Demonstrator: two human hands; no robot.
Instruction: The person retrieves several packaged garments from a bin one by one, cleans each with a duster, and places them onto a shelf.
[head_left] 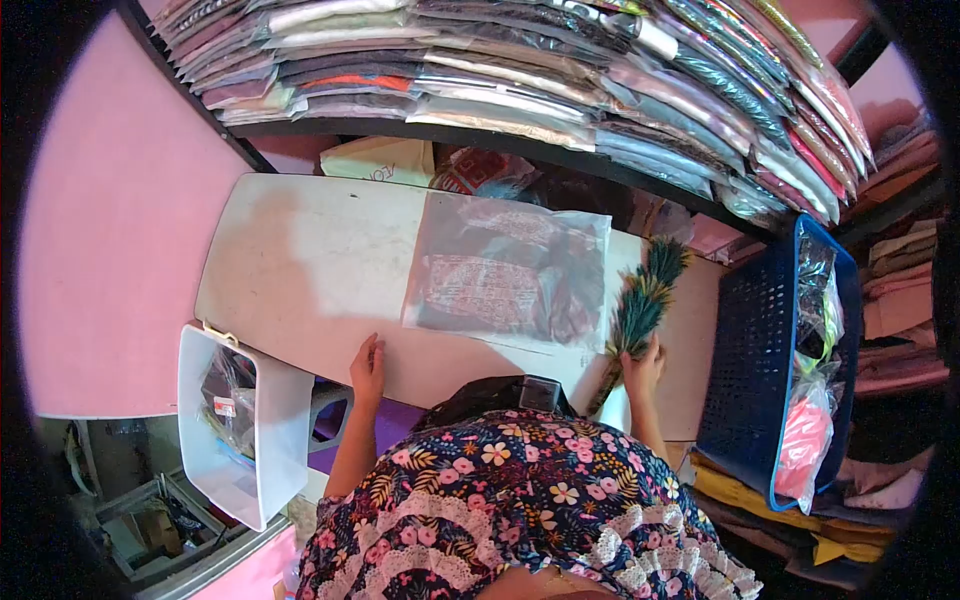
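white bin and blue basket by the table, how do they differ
The white bin has solid walls, while the blue basket has perforated, mesh-like walls. The white bin sits off the table's left end near the left hand; the blue basket stands to the right, past the right hand. The blue basket looks larger. Both hold plastic-wrapped items.

garment print (505,270) blurred behind plastic | white bin (265,440) contents unclear | feather bundle (640,305) base hidden by fingers
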